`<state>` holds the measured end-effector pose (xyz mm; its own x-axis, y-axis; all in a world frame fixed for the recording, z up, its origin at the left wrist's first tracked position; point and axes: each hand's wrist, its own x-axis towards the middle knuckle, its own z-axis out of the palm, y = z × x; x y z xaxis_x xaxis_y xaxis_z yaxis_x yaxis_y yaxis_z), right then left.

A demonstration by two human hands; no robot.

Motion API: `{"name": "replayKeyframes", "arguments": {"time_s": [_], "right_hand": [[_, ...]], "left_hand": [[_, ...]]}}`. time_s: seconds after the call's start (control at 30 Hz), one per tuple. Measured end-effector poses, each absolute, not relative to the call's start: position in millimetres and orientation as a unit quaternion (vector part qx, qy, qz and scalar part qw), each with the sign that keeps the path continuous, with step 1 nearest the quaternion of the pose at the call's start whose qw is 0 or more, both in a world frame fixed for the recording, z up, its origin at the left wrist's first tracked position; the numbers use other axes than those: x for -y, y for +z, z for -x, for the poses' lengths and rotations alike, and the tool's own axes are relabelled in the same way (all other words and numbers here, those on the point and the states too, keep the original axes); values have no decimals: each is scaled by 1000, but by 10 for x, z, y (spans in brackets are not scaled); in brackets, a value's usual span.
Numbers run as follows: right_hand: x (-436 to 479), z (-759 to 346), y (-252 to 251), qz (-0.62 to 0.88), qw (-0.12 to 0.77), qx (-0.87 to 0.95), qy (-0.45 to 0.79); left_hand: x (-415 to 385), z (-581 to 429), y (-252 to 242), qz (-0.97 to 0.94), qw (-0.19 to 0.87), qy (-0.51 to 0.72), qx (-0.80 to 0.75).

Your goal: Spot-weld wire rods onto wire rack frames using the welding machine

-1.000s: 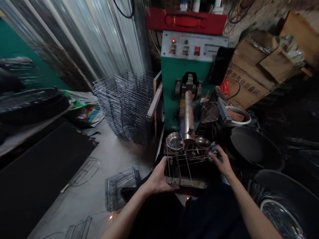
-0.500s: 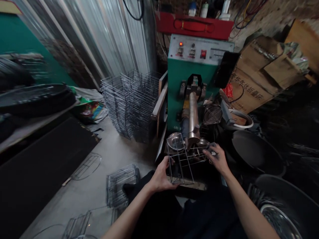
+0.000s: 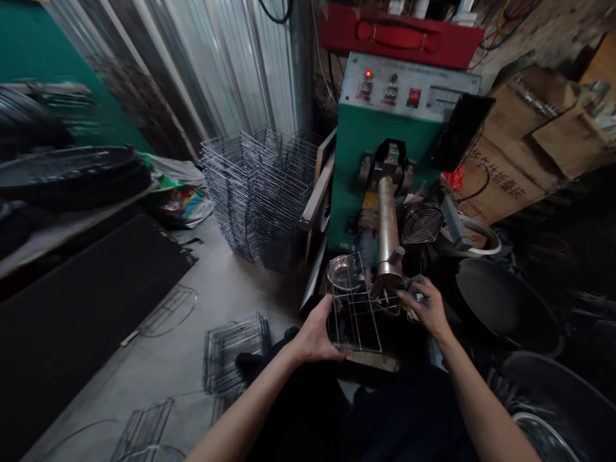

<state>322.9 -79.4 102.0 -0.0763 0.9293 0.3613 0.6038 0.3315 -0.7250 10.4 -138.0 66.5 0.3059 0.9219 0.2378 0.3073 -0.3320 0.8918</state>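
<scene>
A bent rack of thin metal wire (image 3: 355, 321) is held low in front of the machine. My left hand (image 3: 317, 330) is closed round its left side, thumb up. My right hand (image 3: 427, 309), with dark coverings on some fingers, pinches near the rack's right end; the exact contact is dim and partly hidden. Just above that end is the tip of a thick metal cylinder (image 3: 387, 234), an arm of the green spot-welding machine (image 3: 359, 138). Behind the rack sits a shiny round metal bowl (image 3: 342, 272).
Tall nested stacks of wire baskets (image 3: 257, 199) stand left of the machine. Smaller wire racks (image 3: 231, 353) lie piled on the floor by my left leg. At right are black round pans (image 3: 500, 301) and a cardboard box (image 3: 505, 176). A dark board (image 3: 96, 308) lies at left.
The view has shifted slightly, so the machine appears farther right. The rack's right end has come closer under the cylinder's tip, with both hands still on the rack.
</scene>
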Motion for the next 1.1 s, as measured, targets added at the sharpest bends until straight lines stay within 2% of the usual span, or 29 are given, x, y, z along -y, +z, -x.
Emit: {"name": "replayKeyframes", "arguments": {"time_s": [0.57, 0.77, 0.9, 1.0, 1.1], "right_hand": [[655, -3287, 960, 545, 427, 692, 204], [814, -3457, 867, 560, 492, 621, 243], [1319, -3719, 623, 625, 496, 564, 214], [1772, -3864, 557, 696, 417, 564, 149], [2027, -3890, 783, 705, 360, 606, 78]], "left_hand": [[1202, -106, 643, -724, 384, 395, -416], [1423, -149, 759, -700, 394, 418, -424], [1995, -202, 742, -616, 477, 451, -435], [2509, -333, 685, -467, 577, 507, -438], [3025, -489, 636, -266, 668, 553, -421]]}}
